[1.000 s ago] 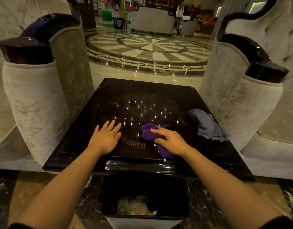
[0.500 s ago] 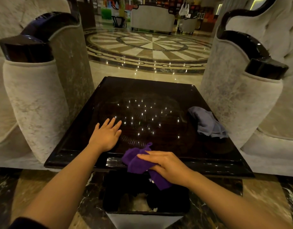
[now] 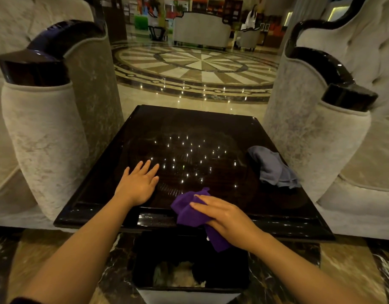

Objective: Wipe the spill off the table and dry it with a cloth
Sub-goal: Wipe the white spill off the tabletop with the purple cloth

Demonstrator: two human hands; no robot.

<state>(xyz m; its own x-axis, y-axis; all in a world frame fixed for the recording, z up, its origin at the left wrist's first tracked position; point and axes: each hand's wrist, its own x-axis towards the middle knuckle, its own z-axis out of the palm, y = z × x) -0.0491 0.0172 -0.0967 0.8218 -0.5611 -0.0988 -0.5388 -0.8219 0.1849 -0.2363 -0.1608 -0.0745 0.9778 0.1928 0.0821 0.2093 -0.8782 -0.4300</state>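
Note:
A glossy black square table [image 3: 189,128] stands between two armchairs and mirrors many small lights. My right hand [image 3: 224,216] presses a purple cloth [image 3: 189,210] onto the table's front edge, and one end of the cloth hangs down over that edge. My left hand [image 3: 138,183] lies flat on the tabletop, fingers spread, to the left of the cloth. A grey-blue cloth [image 3: 272,167] is crumpled on the right side of the table. I cannot make out any spill on the dark surface.
A black waste bin [image 3: 145,270] holding crumpled paper stands on the floor just under the table's front edge. Pale upholstered armchairs [image 3: 44,139] [image 3: 316,137] close in on the left and right. Polished patterned floor [image 3: 200,66] lies beyond the table.
My right hand dragged the purple cloth from the middle of the table toward me to the front edge, then slid it slightly back up. My left hand stayed flat in place.

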